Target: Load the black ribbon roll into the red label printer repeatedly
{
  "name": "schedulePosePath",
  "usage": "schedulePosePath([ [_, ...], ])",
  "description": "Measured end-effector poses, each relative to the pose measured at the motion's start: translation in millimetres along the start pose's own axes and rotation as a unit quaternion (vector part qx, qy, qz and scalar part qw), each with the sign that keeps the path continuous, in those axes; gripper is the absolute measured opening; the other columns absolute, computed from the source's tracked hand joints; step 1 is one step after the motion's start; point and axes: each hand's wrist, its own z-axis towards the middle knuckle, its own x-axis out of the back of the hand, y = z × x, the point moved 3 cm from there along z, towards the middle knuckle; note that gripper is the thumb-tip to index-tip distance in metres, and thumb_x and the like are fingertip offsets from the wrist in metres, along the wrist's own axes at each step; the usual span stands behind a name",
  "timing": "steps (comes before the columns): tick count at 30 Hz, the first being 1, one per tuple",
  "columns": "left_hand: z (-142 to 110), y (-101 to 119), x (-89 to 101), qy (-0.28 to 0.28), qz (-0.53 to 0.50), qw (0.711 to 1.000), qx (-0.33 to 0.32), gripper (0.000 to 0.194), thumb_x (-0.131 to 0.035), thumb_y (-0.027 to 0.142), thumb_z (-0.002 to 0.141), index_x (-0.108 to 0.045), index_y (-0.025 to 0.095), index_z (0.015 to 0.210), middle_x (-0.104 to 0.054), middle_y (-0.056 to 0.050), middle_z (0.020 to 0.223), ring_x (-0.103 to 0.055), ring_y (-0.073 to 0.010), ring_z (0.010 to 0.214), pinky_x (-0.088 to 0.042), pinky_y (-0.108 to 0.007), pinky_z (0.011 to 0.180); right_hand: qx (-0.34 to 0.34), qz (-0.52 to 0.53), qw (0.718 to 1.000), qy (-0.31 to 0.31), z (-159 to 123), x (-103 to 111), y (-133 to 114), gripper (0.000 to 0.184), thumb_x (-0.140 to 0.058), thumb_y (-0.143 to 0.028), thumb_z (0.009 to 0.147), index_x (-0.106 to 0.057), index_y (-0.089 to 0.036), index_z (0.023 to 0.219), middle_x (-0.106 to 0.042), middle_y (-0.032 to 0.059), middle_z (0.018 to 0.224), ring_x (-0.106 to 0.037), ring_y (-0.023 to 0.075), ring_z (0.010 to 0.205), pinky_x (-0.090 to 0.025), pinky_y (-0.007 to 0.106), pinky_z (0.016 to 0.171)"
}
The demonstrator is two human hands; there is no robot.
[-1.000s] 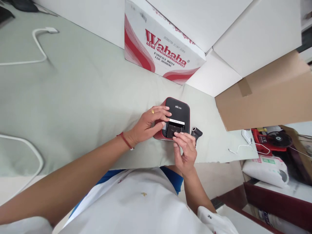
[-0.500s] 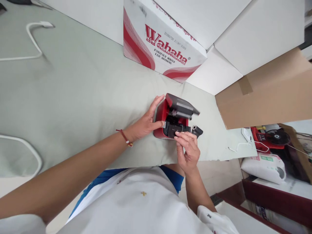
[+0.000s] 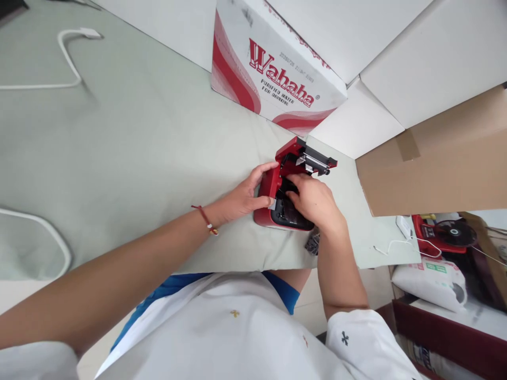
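On the green cloth stands a small red-and-black label printer (image 3: 266,215), its hinged lid (image 3: 317,158) raised and showing a roller and metal bar underneath. My left hand (image 3: 247,198) grips the printer's left side, thumb near a small grey tab on the front and fingers at the back corner. A red bracelet is on that wrist. My right hand (image 3: 315,198) reaches into the black compartment (image 3: 291,216) from the right, thumb and index finger apart. Its other fingers are hidden, and nothing held shows. A small dark object (image 3: 312,241) lies beside the printer, partly behind my right forearm.
Behind the printer stands a white-and-red water carton (image 3: 277,79), with a brown cardboard box (image 3: 435,163) to the right. White cables (image 3: 73,66) lie at the left. Beyond the table's right edge are a red machine (image 3: 443,235) and a white sack (image 3: 430,282).
My right hand has moved from the printer's front edge, where it held a black part, into the compartment. The lid's underside now faces me more. My left hand keeps its grip.
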Motion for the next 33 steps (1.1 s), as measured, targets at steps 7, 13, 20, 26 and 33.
schedulePosePath([
  [7,1,4,-2.2,-0.002,-0.008,1.0,0.019,0.091,-0.08,0.029,0.083,-0.04,0.032,0.165,-0.049,-0.011,0.17,-0.041,-0.038,0.164,-0.034,-0.062,0.137,-0.037,-0.048,0.998,-0.037,12,3,-7,0.019,-0.078,-0.02,0.088,-0.081,-0.019,0.107,-0.08,0.0152,0.112,-0.074,0.0291,0.089,-0.056,0.039,0.073],
  [13,1,3,-0.9,-0.002,0.006,1.0,0.011,0.089,-0.078,0.028,0.084,-0.041,0.033,0.165,-0.04,-0.01,0.177,-0.04,-0.0358,0.165,-0.031,-0.06,0.139,-0.103,0.335,0.933,0.078,-92,41,44,0.036,-0.076,-0.051,0.098,-0.078,-0.027,0.126,-0.08,0.0072,0.109,-0.074,0.0232,0.085,-0.06,0.036,0.073],
  [20,3,1,-0.3,-0.004,0.019,1.0,0.015,0.089,-0.073,0.026,0.084,-0.038,0.032,0.166,-0.042,-0.011,0.176,-0.04,-0.0365,0.165,-0.03,-0.064,0.139,-0.198,0.374,0.906,0.02,-124,-3,99,0.048,-0.079,-0.061,0.089,-0.082,-0.02,0.114,-0.084,0.01,0.106,-0.077,0.0265,0.094,-0.063,0.04,0.085],
  [26,3,0,0.2,0.005,0.014,1.0,0.007,0.097,-0.076,0.027,0.083,-0.032,0.032,0.169,-0.028,-0.01,0.185,-0.029,-0.0367,0.172,-0.024,-0.06,0.142,-0.216,0.306,0.927,0.032,-88,-61,102,0.058,-0.069,-0.059,0.09,-0.079,-0.016,0.127,-0.083,0.0115,0.106,-0.071,0.0226,0.077,-0.062,0.041,0.08],
  [33,2,1,-0.4,0.001,0.0,1.0,0.015,0.092,-0.076,0.027,0.084,-0.038,0.033,0.167,-0.045,-0.01,0.173,-0.047,-0.0363,0.159,-0.031,-0.063,0.139,-0.265,0.197,0.941,0.079,-93,-77,130,0.049,-0.058,-0.043,0.092,-0.081,-0.014,0.125,-0.079,0.0197,0.123,-0.072,0.0277,0.093,-0.056,0.053,0.104],
])
